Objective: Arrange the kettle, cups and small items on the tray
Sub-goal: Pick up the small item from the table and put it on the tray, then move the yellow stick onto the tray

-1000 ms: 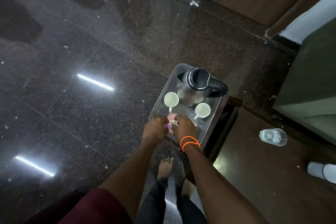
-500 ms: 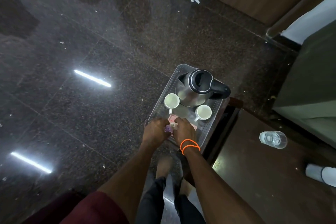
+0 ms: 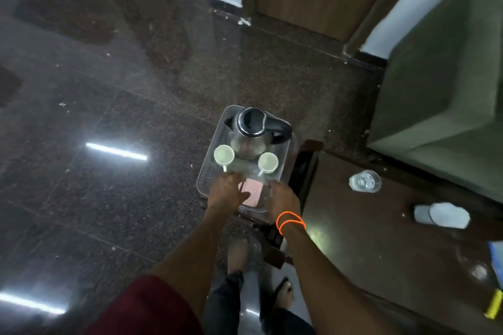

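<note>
The tray (image 3: 202,185), a clear rectangular one, rests on a dark stand at the left end of the brown tabletop (image 3: 381,239), and everything else is placed from it. The kettle (image 3: 251,132) fills the tray's far end, handle turned right, probably because the heaviest piece belongs at the back, clear of the working hands. The 2 cups sit just in front of it: the left cup (image 3: 223,155) and the right cup (image 3: 268,162), handles toward the tray's near edge, likely for easy reach. A pink packet (image 3: 253,193) lies flat in the tray's near end, between the hands. The left hand (image 3: 227,193) lies over the near left part, fingers (image 3: 242,196) loosely spread and touching the packet; whether it grips anything I cannot tell. The right hand (image 3: 283,200) sits at the near right edge, fingers apart and empty, seemingly steadying the tray. A glass (image 3: 364,182) stands on the tabletop well right of the tray.
</note>
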